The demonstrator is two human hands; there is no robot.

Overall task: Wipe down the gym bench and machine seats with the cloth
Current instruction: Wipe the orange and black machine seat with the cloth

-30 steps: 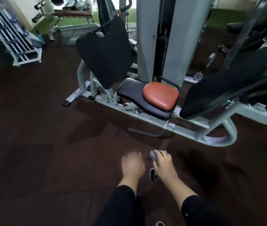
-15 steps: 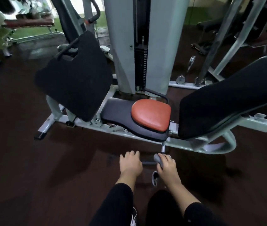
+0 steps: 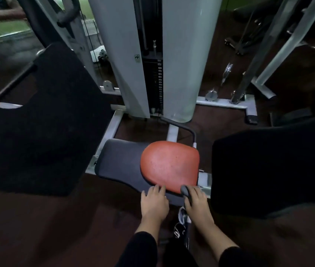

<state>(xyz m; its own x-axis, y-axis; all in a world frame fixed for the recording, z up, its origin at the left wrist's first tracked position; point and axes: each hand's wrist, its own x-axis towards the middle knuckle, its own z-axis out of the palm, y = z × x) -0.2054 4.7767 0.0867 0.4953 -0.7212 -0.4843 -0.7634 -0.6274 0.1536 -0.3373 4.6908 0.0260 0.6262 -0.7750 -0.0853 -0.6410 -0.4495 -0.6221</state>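
A machine seat lies low in front of me, with an orange-red pad [image 3: 170, 164] on its right half and a dark grey pad [image 3: 118, 160] on its left. My right hand [image 3: 196, 201] grips a small grey cloth [image 3: 186, 191] at the near edge of the orange pad. A bit of the cloth hangs below the hand. My left hand [image 3: 153, 202] hovers beside it at the seat's near edge, fingers relaxed and holding nothing. A black backrest pad [image 3: 272, 170] stands to the right of the seat.
A large black foot plate [image 3: 37, 122] stands to the left. A white weight-stack tower [image 3: 152, 54] rises behind the seat. The white frame rails [image 3: 222, 103] and more machines fill the back right. Dark red-brown floor [image 3: 37, 228] lies around me.
I have come much closer to the machine. Both hands have advanced from over the floor to the near edge of the seat, the right one still holding the cloth.
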